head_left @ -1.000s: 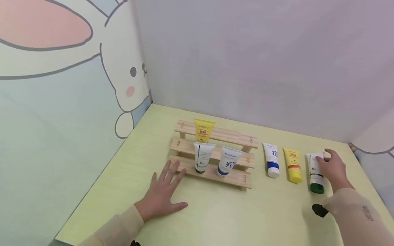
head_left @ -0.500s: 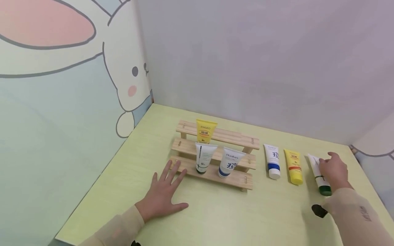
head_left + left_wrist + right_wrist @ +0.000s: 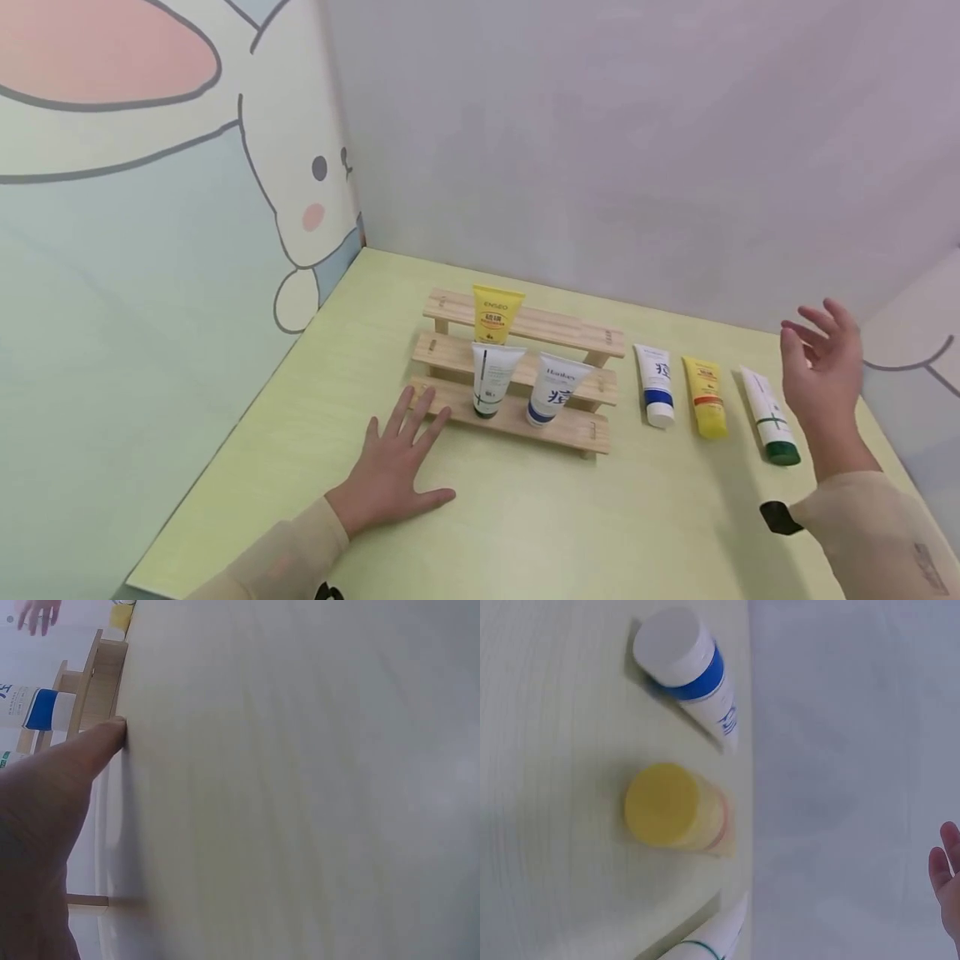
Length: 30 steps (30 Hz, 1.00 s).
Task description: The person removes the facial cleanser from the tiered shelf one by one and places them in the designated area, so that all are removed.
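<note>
My left hand (image 3: 393, 475) lies flat with spread fingers on the table, its fingertips touching the left front of a three-tier wooden rack (image 3: 517, 421). My right hand (image 3: 825, 375) is raised above the table at the right, fingers loosely bent and holding nothing. Just left of it lies a white tube with a green cap (image 3: 768, 417). Beside that lie a yellow tube (image 3: 706, 397) and a white tube with a blue band (image 3: 656, 386). On the rack stand a yellow tube (image 3: 497, 315), a white tube with a dark stripe (image 3: 495, 379) and a white-and-blue tube (image 3: 555, 389).
The pale green table (image 3: 525, 533) meets a plain wall (image 3: 600, 150) at the back. A wall with a cartoon rabbit (image 3: 300, 167) borders it on the left. Another printed wall (image 3: 915, 367) stands at the right.
My right hand shifted the green-capped tube until it lay slanted, then let go and rose away from it. My left hand has stayed in place by the rack.
</note>
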Tool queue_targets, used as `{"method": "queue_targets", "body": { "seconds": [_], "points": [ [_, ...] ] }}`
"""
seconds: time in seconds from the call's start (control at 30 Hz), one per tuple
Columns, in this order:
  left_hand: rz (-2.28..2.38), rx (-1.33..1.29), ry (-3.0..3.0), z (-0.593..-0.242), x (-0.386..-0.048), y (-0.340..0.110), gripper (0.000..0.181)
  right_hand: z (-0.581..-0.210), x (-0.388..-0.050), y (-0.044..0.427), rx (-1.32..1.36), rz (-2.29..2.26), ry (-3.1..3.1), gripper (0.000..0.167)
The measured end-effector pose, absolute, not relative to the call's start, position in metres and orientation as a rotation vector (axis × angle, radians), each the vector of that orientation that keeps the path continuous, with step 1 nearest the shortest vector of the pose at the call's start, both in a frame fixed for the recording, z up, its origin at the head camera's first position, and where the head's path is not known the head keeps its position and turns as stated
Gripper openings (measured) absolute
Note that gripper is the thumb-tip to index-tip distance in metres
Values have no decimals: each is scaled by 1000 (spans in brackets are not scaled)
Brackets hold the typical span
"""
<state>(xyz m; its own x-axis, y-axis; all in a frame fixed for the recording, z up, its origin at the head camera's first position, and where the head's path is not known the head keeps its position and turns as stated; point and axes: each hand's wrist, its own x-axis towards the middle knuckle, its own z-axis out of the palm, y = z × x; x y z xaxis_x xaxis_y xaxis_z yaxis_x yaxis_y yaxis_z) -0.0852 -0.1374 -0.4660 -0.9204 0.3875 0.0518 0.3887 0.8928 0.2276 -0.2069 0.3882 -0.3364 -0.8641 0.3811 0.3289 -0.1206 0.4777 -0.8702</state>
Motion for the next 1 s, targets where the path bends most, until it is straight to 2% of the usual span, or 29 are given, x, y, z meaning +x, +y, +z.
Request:
{"method": "queue_targets", "body": {
  "seconds": [0.23, 0.5, 0.63, 0.8, 1.0],
  "points": [
    [-381, -618, -3028, -466, -86, -139, 107, -318, -187, 349, 202, 1691, -1829, 59],
    [-402, -620, -3024, -464, -86, -138, 106, -330, -177, 300, 790, 1763, -1785, 65],
    [-407, -623, -3026, -465, -86, -138, 106, -323, -180, 267, 948, 1624, -2004, 72],
    [-381, -616, -3013, -466, -85, -138, 106, -296, -191, 220, 1055, 1333, -2300, 78],
    [-394, -614, -3021, -466, -86, -137, 106, -271, -209, 168, 1171, 1108, -2616, 70]
  ]
}}
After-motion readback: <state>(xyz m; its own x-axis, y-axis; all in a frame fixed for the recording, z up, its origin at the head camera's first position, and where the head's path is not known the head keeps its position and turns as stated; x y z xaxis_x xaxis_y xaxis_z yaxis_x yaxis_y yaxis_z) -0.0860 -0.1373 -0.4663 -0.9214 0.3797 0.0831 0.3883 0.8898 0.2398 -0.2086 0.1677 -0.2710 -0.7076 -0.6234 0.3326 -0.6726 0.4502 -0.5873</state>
